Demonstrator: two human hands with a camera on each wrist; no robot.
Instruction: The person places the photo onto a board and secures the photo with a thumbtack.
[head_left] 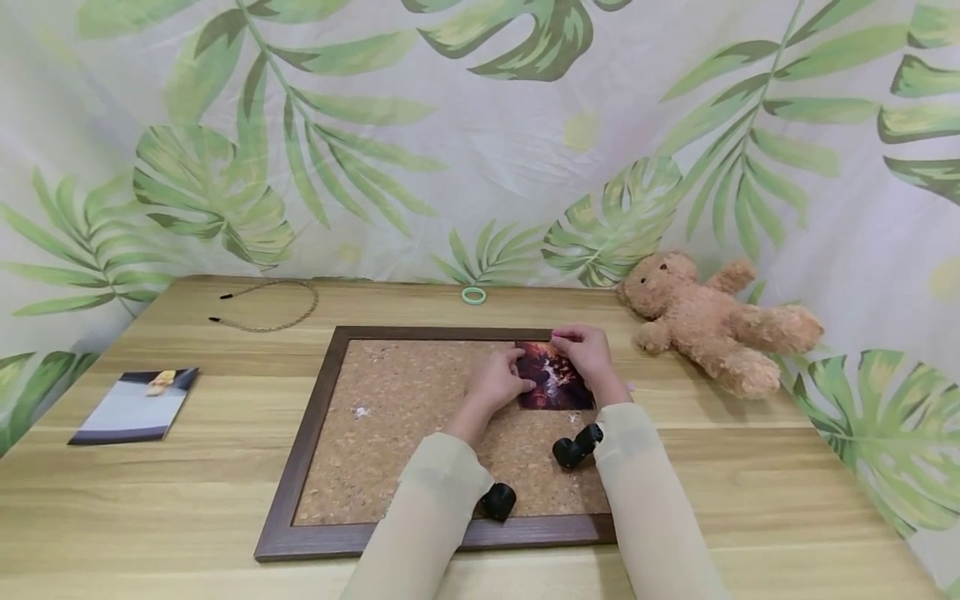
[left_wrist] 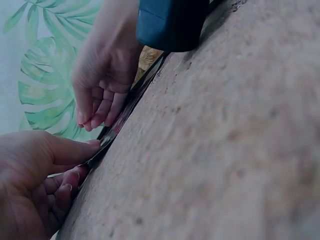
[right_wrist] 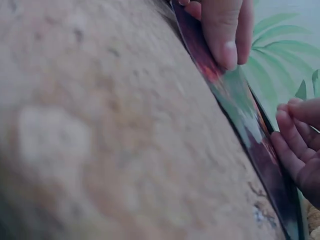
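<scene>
A dark square photo [head_left: 553, 377] with red, orange and white patches lies at the upper right of a brown-framed cork board [head_left: 408, 450]. My left hand [head_left: 495, 382] pinches its left side, thumb on the face and fingers at the edge, as the right wrist view shows. Over the top right of the photo, my right hand [head_left: 587, 357] has thumb and fingertips brought together on a tiny pink-red thing, perhaps a push pin, mostly hidden by the fingers. In the left wrist view the right hand [left_wrist: 107, 75] hangs just above the photo's surface.
A brown teddy bear [head_left: 697, 317] lies right of the board. Behind the board is a light green ring [head_left: 474, 296]; a braided cord [head_left: 303, 312] curves at the back left. Another photo or card [head_left: 135, 408] lies at the left. Black wrist cameras [head_left: 498, 502] hang over the board.
</scene>
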